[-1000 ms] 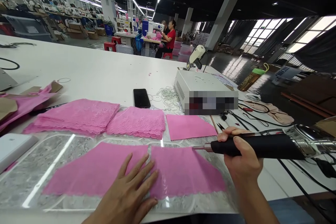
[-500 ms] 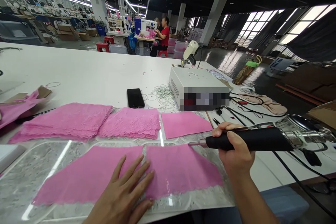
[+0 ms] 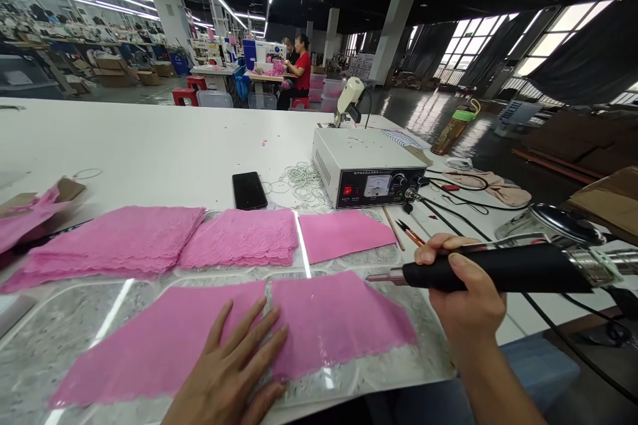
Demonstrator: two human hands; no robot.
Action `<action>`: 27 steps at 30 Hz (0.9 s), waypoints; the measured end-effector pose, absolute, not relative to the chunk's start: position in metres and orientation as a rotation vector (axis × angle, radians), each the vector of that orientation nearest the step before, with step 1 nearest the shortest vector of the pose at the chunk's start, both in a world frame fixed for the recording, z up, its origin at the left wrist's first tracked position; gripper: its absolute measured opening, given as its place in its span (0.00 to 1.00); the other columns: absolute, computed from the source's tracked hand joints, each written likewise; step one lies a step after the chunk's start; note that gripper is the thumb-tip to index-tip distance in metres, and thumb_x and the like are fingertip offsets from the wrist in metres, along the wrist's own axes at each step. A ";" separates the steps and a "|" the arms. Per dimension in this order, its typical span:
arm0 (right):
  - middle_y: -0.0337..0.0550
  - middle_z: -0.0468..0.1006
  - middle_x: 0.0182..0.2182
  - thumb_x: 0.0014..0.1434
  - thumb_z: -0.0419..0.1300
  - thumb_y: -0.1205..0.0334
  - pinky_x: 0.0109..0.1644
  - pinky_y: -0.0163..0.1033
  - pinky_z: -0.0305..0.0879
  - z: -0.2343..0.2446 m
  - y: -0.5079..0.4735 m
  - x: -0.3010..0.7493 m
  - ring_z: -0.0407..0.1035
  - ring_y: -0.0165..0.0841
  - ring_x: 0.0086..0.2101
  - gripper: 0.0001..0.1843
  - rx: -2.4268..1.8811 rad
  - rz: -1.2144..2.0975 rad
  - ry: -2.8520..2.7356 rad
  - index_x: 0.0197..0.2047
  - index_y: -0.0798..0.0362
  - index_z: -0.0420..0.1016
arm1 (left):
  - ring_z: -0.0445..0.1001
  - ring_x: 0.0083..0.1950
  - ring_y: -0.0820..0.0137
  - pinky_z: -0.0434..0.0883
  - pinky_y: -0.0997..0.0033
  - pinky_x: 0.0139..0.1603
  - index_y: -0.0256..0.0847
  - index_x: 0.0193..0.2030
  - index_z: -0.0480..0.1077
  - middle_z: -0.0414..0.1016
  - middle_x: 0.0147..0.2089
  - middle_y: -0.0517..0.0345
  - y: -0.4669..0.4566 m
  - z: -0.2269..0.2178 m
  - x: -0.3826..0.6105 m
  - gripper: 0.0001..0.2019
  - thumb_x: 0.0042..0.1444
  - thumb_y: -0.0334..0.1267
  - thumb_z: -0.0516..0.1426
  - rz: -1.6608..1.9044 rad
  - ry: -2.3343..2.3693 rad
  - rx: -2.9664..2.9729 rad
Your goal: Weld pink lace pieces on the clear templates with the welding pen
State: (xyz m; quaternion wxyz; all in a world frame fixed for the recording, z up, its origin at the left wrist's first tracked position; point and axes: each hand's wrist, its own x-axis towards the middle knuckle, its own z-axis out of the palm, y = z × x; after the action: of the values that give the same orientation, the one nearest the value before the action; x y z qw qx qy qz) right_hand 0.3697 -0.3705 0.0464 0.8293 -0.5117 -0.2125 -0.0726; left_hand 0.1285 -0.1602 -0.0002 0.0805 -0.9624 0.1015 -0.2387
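The right hand [image 3: 466, 292] is grasping the black handle of a tool [image 3: 523, 269], the thumb lying along the top, a grip that seems meant for steering; the metal tip [image 3: 383, 277] is pointing left, hovering just beside the upper slanted edge of the right panel [image 3: 339, 319] of pink cloth. The left hand [image 3: 239, 358] is holding nothing; it is lying flat with fingers spread, overlapping the left panel [image 3: 164, 332] and reaching onto the right panel's left edge, probably to keep both smooth and in line. That left panel is lying just left of the right panel, a narrow gap running between them, and both are resting on a grey patterned sheet [image 3: 30, 339], likely serving as a flat backing. Directly beyond the right panel, a single pink piece [image 3: 346, 236] is lying apart, while beyond it to the left two lace stacks [image 3: 244, 236] are sitting in a row, perhaps for easy reach. Farther beyond the right panel, a metal box [image 3: 383, 186] is showing a lit red switch and a dial; a cable [image 3: 438, 209] is leaving its front, though where it ends is not clear. Left of that box, but beyond the right panel too, a phone [image 3: 249, 190] is lying beside tangled cord [image 3: 305, 179].
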 end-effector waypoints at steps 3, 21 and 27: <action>0.39 0.70 0.28 0.46 0.61 0.62 0.29 0.41 0.66 0.045 -0.378 0.370 0.66 0.29 0.24 0.05 -1.097 -0.149 -0.445 0.29 0.52 0.70 | 0.60 0.69 0.60 0.36 0.53 0.75 0.40 0.59 0.70 0.69 0.63 0.54 -0.160 0.000 0.130 0.20 0.62 0.43 0.56 -0.736 0.303 -2.877; 0.37 0.71 0.29 0.47 0.62 0.61 0.31 0.40 0.64 0.043 -0.373 0.371 0.66 0.28 0.24 0.05 -1.094 -0.113 -0.473 0.29 0.51 0.70 | 0.60 0.69 0.62 0.36 0.55 0.75 0.42 0.60 0.69 0.71 0.62 0.55 -0.159 0.001 0.131 0.20 0.63 0.43 0.55 -0.754 0.331 -2.887; 0.37 0.71 0.27 0.48 0.62 0.61 0.30 0.40 0.64 0.044 -0.371 0.370 0.67 0.29 0.24 0.04 -1.102 -0.133 -0.516 0.28 0.51 0.70 | 0.61 0.68 0.61 0.36 0.55 0.75 0.40 0.60 0.69 0.70 0.62 0.56 -0.159 0.003 0.131 0.20 0.63 0.43 0.54 -0.755 0.363 -2.860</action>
State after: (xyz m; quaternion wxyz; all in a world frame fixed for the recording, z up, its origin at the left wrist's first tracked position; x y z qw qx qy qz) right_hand 0.3700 -0.3712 0.0436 0.8184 -0.5173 -0.2423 -0.0622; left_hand 0.1307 -0.1591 0.0026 0.0809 -0.9566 0.1214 -0.2524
